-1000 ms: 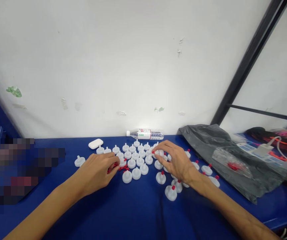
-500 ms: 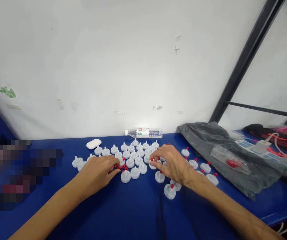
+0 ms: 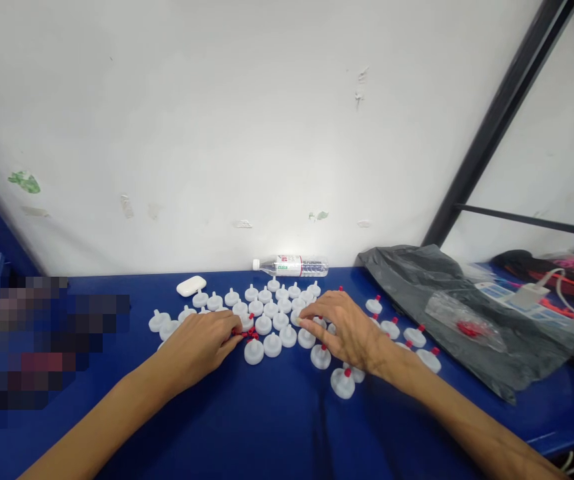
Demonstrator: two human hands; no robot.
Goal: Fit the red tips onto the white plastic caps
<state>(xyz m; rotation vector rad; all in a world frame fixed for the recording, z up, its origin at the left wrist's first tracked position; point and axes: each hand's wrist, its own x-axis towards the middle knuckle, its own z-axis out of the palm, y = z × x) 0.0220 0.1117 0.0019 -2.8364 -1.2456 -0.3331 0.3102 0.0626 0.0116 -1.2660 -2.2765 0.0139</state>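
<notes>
Several white round caps (image 3: 270, 308) stand in rows on the blue table (image 3: 277, 420). My left hand (image 3: 197, 348) lies palm down with its fingers curled, the fingertips pinching at a small heap of red plugs (image 3: 247, 333). My right hand (image 3: 347, 328) arches over the right side of the rows. Its thumb and fingertips close on a white cap (image 3: 303, 322) there. To the right and in front of that hand stand white caps with red plugs in their tops (image 3: 343, 383), and further plugged caps (image 3: 415, 337) stand beyond it.
A plastic water bottle (image 3: 291, 267) lies against the white wall. A white earbud case (image 3: 191, 286) sits at the back left. A grey plastic bag (image 3: 461, 320) with a clear packet of red plugs (image 3: 467, 329) lies at the right, power strips and cables behind it. A blurred patch covers the left.
My right hand has drawn back toward me from the far rows to a nearer white cap. My left hand has shifted slightly right along the red plugs.
</notes>
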